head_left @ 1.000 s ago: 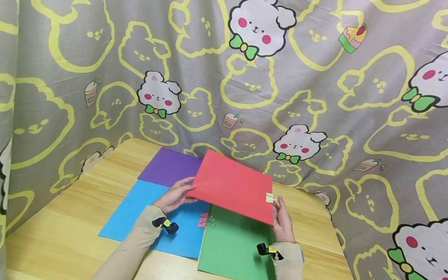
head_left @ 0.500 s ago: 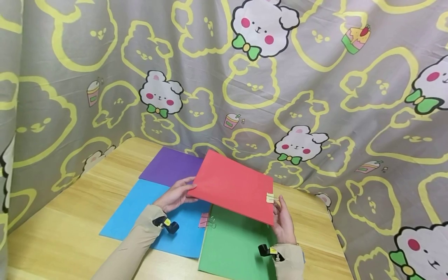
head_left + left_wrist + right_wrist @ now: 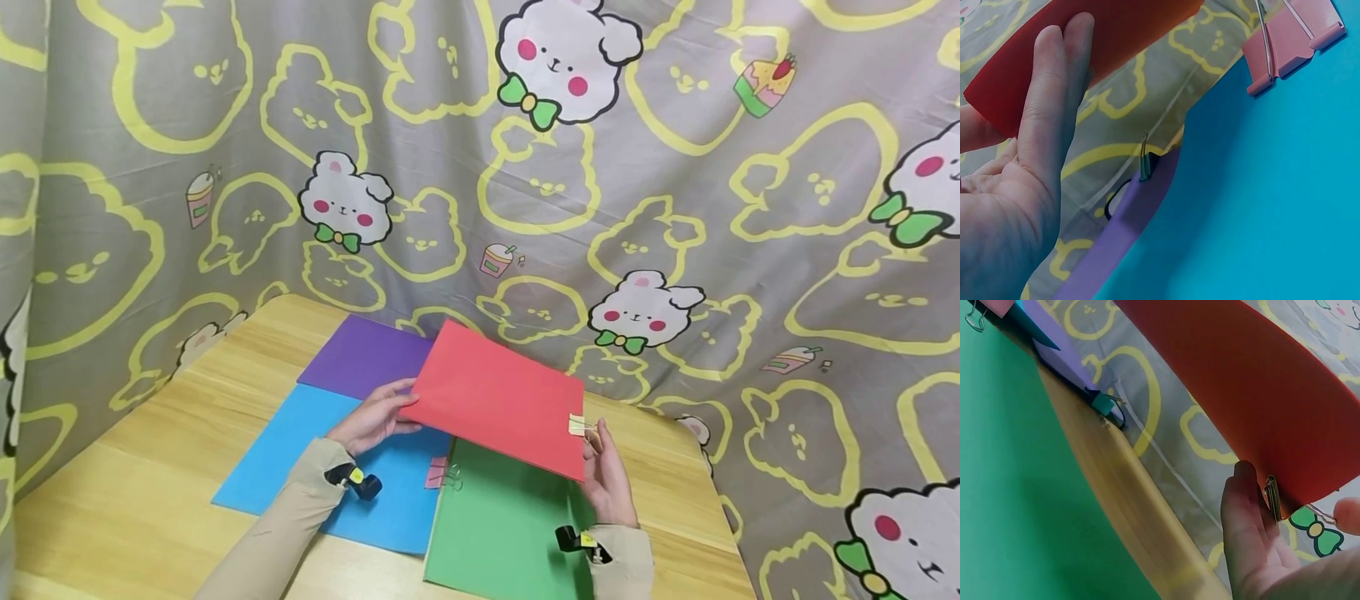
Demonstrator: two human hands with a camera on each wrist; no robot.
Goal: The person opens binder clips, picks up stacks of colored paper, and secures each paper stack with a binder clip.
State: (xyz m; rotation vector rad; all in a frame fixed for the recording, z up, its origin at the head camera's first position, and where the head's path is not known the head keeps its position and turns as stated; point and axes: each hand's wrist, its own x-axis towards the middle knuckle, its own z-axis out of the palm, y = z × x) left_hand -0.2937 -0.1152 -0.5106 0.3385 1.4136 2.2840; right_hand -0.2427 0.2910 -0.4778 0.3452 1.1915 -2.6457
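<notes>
A red paper sheet [image 3: 502, 392] is held tilted above the table. My left hand [image 3: 377, 417] pinches its near left corner, thumb on top and fingers beneath. On its right edge sits a yellow binder clip [image 3: 577, 424]. My right hand [image 3: 609, 479] holds the sheet's right side at this clip, with the thumb [image 3: 1349, 515] at the clip's wire handle and fingers against the underside. Beneath lies a green sheet [image 3: 502, 517], partly covered by the red one. A blue sheet [image 3: 300, 442] lies to its left, with a pink binder clip [image 3: 436, 472] at their border.
Behind the blue sheet lies a purple sheet [image 3: 367, 354], with a dark green binder clip [image 3: 1102, 404] at its edge. The wooden table [image 3: 150, 475] extends left and right of the papers. A patterned grey curtain [image 3: 442, 192] hangs behind the table.
</notes>
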